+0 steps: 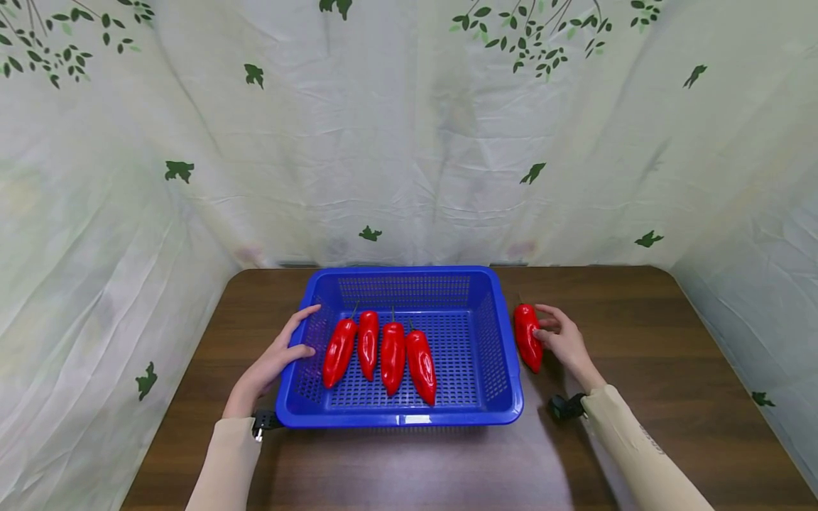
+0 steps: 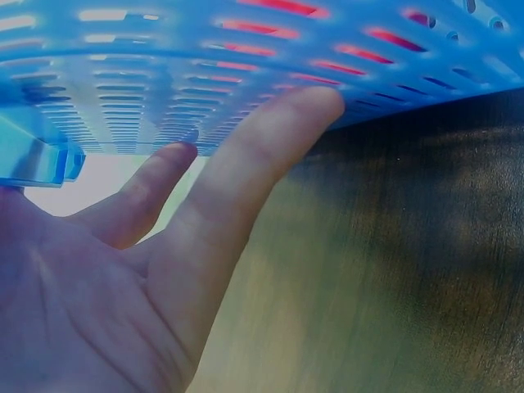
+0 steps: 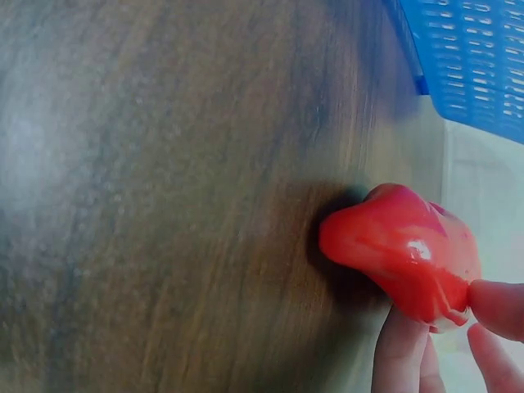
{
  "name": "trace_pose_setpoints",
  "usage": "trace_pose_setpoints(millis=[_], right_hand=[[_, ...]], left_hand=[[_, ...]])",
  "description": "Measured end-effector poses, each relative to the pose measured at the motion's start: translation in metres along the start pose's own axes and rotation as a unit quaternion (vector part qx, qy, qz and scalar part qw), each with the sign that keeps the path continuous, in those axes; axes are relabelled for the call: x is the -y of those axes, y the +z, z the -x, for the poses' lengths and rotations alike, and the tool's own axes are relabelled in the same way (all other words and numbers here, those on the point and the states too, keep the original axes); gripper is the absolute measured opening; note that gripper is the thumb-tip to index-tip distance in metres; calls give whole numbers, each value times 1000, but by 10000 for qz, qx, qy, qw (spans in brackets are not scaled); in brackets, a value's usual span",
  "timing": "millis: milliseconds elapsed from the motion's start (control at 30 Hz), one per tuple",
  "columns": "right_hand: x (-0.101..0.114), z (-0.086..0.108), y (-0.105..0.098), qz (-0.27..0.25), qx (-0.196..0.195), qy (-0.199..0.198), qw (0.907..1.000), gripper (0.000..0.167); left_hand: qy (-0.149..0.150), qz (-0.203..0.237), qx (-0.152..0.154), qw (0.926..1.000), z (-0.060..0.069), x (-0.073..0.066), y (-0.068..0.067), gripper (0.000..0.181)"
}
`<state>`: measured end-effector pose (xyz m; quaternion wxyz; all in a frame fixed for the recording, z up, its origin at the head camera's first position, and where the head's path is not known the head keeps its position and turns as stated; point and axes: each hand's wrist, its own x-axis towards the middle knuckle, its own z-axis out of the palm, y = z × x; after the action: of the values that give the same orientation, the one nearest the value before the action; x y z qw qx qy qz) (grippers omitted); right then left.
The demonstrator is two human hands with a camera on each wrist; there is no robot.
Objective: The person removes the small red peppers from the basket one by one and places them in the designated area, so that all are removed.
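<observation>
Outside the basket's right wall, a shiny red pepper (image 1: 527, 338) lies lengthwise, its thin stem pointing away. My right hand (image 1: 565, 344) pinches this pepper from its right side; in the right wrist view the thumb and fingers (image 3: 401, 352) touch its body (image 3: 401, 246). Whether the pepper is fully on the table I cannot tell. At the left, my left hand (image 1: 271, 365) grips the side of the blue plastic basket (image 1: 409, 419), thumb and forefinger over the rim. Other fingers (image 2: 254, 155) reach along the slotted outer wall in the left wrist view.
Several more red peppers (image 1: 393, 358) lie side by side in the basket's left half. The basket stands on a brown wooden table (image 1: 639, 341). Pale cloth (image 1: 409, 142) with green leaf and bird prints hangs behind and at both sides.
</observation>
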<state>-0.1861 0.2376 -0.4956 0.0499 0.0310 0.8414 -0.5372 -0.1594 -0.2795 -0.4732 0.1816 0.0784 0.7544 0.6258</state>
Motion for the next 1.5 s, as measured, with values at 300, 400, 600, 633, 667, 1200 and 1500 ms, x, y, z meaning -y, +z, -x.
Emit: trace_pose_setpoints(millis=[300,400,600,633,667,1200,1500], right_hand=[[2,1,1,-27,6,49,10000,51],[2,2,-1,-67,-12,-16,10000,50],[11,3,-8,21,-125,-203,9997,49],[14,3,-9,39,-144,-244,9996,49],[16,3,-10,44,-151,-285,9995,49],[66,5,-4,-740,302,-740,9941,44],[88,8,3,-1146,612,-891,9875,40]], left_hand=[[6,68,12,10000,1,-1,0,70],[10,49,2,10000,1,-1,0,70],[-1,36,2,10000,1,0,0,70],[-5,41,7,10000,1,0,0,70],[-5,49,9,10000,1,0,0,70],[7,-29,-24,10000,0,1,0,70],[11,14,1,10000,0,-1,0,70]])
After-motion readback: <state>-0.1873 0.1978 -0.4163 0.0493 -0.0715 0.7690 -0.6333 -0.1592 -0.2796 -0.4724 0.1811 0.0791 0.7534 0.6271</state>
